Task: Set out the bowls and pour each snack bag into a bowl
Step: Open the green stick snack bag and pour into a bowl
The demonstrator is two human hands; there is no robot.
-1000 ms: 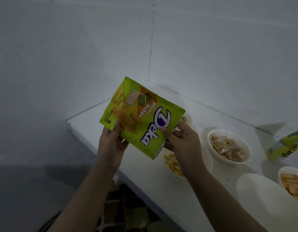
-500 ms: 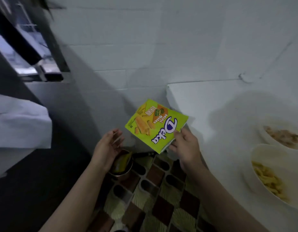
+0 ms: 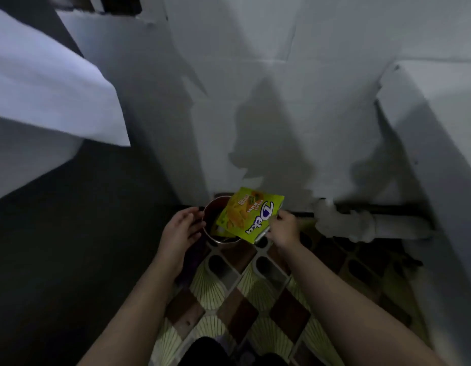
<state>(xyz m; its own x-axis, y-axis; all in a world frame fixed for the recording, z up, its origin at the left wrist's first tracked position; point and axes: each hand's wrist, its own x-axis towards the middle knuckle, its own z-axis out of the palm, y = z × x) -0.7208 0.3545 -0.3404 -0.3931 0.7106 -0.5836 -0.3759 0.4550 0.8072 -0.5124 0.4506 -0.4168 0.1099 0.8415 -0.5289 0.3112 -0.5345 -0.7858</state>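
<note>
The step in hand looks like discarding a spent wrapper: the green Deka snack bag is held tilted over a small round metal container that stands on the patterned floor at the foot of the white wall; it appears to serve as a waste bin, though its contents are too dark to make out. To do this well, the bag's lower corner should go well inside the rim before it is let go, with the bin steadied so that it does not tip or slide on the floor. Going from left to right: the left hand is open, its fingers relaxed and only slightly bent, reaching to the bin's left rim; whether the fingertips actually touch the metal cannot be told. It holds nothing. The bag lies across the bin's mouth, its lower left corner dipping into the opening. The right hand pinches the bag's right edge between thumb and fingers, carrying its whole weight. No bowls appear in this view.
</note>
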